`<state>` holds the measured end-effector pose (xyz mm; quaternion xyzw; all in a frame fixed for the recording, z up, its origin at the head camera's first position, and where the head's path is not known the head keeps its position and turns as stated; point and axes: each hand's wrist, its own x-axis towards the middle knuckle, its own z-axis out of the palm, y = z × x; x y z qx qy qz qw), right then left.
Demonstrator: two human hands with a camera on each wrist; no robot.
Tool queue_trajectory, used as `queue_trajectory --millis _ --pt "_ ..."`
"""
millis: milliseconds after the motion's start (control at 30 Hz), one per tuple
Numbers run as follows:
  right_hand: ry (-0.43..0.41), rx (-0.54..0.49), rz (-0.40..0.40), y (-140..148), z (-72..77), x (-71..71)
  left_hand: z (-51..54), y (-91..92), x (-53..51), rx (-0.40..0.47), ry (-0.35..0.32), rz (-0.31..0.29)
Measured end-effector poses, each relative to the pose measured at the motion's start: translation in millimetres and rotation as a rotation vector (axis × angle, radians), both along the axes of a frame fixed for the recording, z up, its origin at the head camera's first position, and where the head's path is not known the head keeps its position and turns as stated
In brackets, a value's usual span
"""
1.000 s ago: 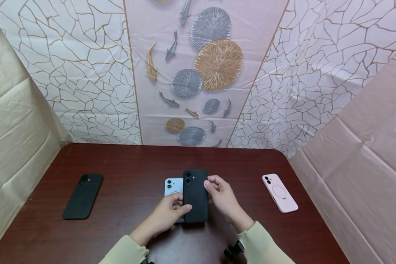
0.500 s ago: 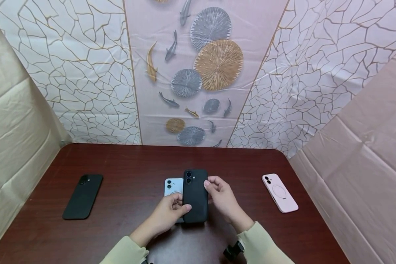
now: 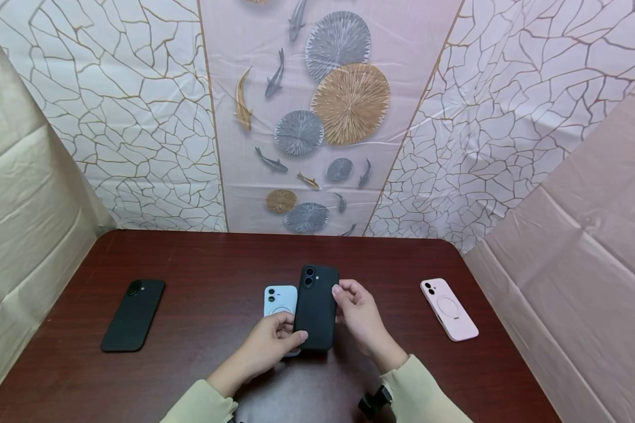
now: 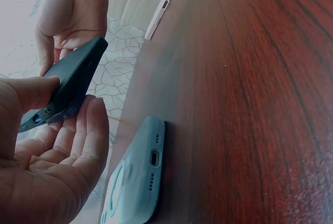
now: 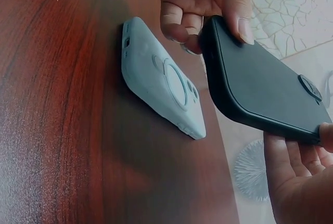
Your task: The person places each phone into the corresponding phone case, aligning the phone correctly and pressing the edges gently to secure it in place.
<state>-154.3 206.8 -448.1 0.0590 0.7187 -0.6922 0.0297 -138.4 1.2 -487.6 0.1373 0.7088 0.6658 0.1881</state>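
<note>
Both hands hold a phone in a black case [image 3: 317,311] above the table, its back with two camera lenses facing up. My left hand [image 3: 261,343] pinches its lower left edge, thumb on the back and fingers beneath. At the upper right edge, my right hand [image 3: 362,314] grips it between thumb and fingers. In the left wrist view, a bluish strip shows along the underside of the black-cased phone [image 4: 78,78]. Beneath and left of it, a light blue phone case with a ring on its back [image 5: 156,76] lies on the table, partly covered by my left hand in the head view.
A dark phone [image 3: 133,315] lies slanted on the left of the brown table [image 3: 206,258]. Towards the right edge lies a pink phone case with a ring [image 3: 448,309]. Patterned cloth [image 3: 296,88] hangs behind the table, and plain cloth flanks both sides.
The black-cased phone has moved slightly up and right and tilted a little clockwise. More of the light blue case shows beside it. Both hands keep their grip.
</note>
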Motion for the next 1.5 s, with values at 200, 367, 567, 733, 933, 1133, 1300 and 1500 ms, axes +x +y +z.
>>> queue_trajectory --millis 200,367,567,733,933,1133,1300,1500 --pt "-0.007 -0.009 -0.005 -0.1 -0.5 0.2 0.0 -0.2 0.0 0.002 -0.008 -0.003" --pt "-0.012 -0.009 -0.013 -0.8 0.1 0.5 -1.8 0.5 -0.2 0.001 0.003 0.001" --pt "-0.012 -0.015 -0.014 -0.8 -0.5 0.4 -2.8 1.1 1.2 -0.005 0.034 0.003" --pt "-0.010 -0.014 -0.010 -0.8 -1.0 0.5 -0.3 1.4 3.2 0.009 0.030 0.005" --pt "-0.012 -0.001 -0.003 -0.4 -2.4 0.0 -0.7 1.8 4.2 0.029 0.039 0.011" --pt "-0.015 0.003 -0.003 -0.7 -2.2 0.7 -3.4 1.8 4.1 0.033 0.044 0.017" --pt "-0.009 0.007 0.004 -0.5 -3.4 0.1 -3.8 1.9 3.9 0.031 0.049 0.015" --pt "-0.006 0.001 -0.011 -0.8 -4.6 -1.7 -0.3 1.0 5.1 0.058 0.044 0.008"
